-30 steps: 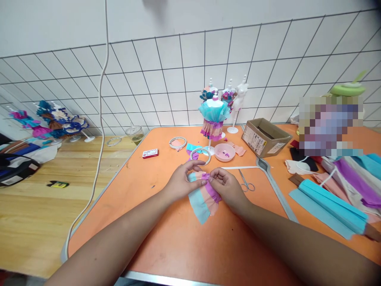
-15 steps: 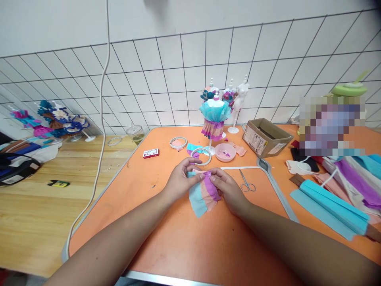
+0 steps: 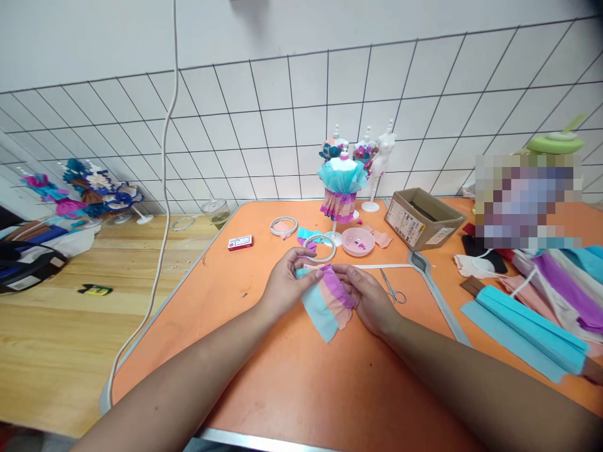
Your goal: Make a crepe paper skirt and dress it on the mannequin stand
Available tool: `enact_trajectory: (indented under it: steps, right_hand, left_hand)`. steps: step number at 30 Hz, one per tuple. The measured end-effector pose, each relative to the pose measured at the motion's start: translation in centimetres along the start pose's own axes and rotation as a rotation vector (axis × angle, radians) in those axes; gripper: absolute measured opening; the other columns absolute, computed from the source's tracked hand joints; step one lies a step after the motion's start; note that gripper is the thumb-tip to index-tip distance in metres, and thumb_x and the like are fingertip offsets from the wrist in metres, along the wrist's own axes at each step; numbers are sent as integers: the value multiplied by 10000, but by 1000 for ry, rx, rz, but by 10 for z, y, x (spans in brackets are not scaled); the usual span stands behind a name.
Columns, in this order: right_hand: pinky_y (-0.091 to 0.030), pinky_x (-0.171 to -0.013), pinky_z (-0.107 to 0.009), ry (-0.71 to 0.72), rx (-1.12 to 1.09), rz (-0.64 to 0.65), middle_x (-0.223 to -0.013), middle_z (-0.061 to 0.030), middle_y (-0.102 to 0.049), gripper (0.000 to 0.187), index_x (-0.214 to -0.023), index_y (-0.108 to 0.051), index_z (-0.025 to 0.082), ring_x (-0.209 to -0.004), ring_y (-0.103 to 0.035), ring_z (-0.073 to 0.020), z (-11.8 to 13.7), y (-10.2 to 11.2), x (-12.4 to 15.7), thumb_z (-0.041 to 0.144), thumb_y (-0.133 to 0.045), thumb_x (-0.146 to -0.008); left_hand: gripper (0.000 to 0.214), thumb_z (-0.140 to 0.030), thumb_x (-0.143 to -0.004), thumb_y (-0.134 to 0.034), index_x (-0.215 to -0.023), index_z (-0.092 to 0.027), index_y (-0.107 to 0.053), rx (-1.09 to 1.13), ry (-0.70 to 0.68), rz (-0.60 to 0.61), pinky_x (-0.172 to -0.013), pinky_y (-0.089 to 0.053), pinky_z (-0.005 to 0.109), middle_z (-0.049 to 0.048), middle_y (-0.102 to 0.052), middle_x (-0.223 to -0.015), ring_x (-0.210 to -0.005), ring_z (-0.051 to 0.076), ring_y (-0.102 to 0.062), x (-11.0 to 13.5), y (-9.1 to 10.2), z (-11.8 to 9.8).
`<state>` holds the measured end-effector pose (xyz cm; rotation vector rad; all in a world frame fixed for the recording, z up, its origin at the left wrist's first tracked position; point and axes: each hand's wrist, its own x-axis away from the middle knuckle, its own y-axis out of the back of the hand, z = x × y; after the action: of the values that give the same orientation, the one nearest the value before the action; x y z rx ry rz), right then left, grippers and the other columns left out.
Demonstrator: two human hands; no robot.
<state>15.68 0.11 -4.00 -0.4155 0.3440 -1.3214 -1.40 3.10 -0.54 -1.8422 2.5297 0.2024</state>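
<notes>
A gathered piece of crepe paper, striped light blue, peach and purple, is pinched along its upper edge by my left hand, thumb in front. My right hand is at the purple side with its fingers loosely apart, its fingertips touching or just behind the edge. Beyond my hands stands a small dress form in a turquoise ruffle and striped skirt. A roll of white tape lies just past my left fingers. Small scissors rest to the right of my right hand.
A pink dish holds small purple bits. Beside it stands an open cardboard box. Turquoise crepe paper and other coloured sheets lie at right. A red-and-white box sits left. A white cable hangs down at left.
My right thumb has drawn back from the purple part to the right. The paper has swung slightly right and shows more of its purple stripe. My left hand keeps its pinch.
</notes>
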Motion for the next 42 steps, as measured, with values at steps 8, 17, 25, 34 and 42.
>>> enact_trajectory:
  steps: [8,17,25,34,42]
  right_hand:
    - [-491,-723,-280,53,277,-139,-839,-30,-700,200,-844,-668,196,-796,-632,-174,-3,3,-1,360,-713,-739]
    - [-462,-607,-254,89,538,-145,-704,0,-614,103,-756,-609,182,-652,-575,-140,-3,-2,1,281,-639,-754]
    - [-473,-755,-294,92,505,-7,-889,-47,-659,223,-930,-645,177,-850,-606,-183,6,5,1,357,-553,-835]
    - [-449,-644,-272,29,649,-92,-794,-35,-640,185,-820,-629,162,-737,-588,-171,19,4,-2,331,-634,-748]
    - [-417,-630,-270,2,1039,14,-788,-4,-681,103,-782,-667,207,-729,-590,-175,40,6,-3,266,-590,-747]
  left_hand:
    - [361,-293,-777,-663,-1087,-163,-531,-82,-60,66,-739,-455,255,32,-618,-851,-812,153,-601,2,0,4]
    - [223,-349,-762,-663,-953,-235,-681,-623,-235,113,-1082,-243,453,40,-689,-1019,-1029,221,-586,6,3,-7]
    - [225,-379,-759,-646,-840,-182,-717,-503,-51,59,-894,-442,354,42,-722,-880,-849,198,-637,0,9,-6]
    - [487,-347,-775,-657,-1223,-168,-592,51,181,334,-895,-439,360,110,-681,-1096,-1013,242,-616,-3,14,2]
    - [680,-304,-678,-736,-1313,-233,-501,25,138,507,-990,-387,399,125,-552,-1307,-1248,280,-464,-5,30,-7]
